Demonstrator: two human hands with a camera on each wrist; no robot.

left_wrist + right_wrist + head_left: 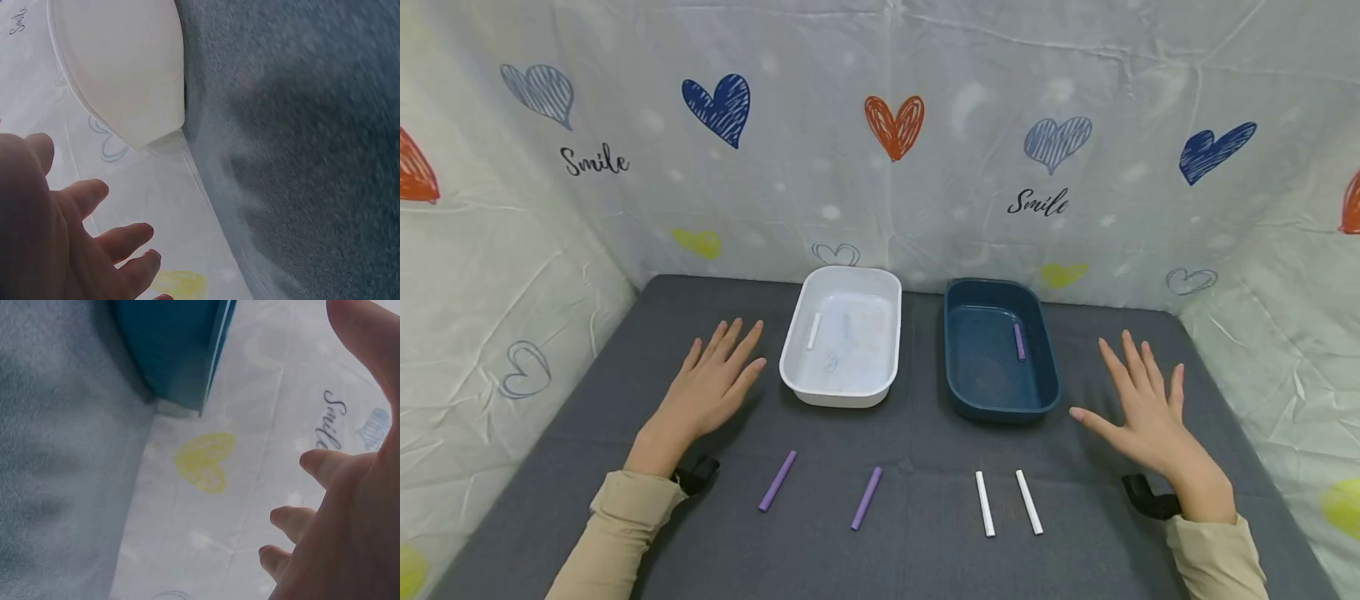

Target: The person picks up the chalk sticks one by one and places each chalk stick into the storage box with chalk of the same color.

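Observation:
My left hand (711, 387) is held with fingers spread, left of a white tray (842, 398), and grips nothing. On the other side my right hand (1142, 417), fingers also spread and holding nothing, is right of a dark blue tray (1000, 412). One white stick (813, 331), like chalk, lies inside the white tray. Inside the blue tray rests a purple stick (1018, 342). Two more purple sticks, a left one (777, 481) and a right one (867, 498), lie on the cloth in front. Two white sticks, one (985, 504) beside the other (1028, 502), lie farther right.
A dark grey cloth (917, 550) covers the table. Behind the trays hangs a pale curtain (820, 183) printed with hearts and "Smile", and it also closes off both sides. Black straps circle both wrists, including the left strap (697, 475).

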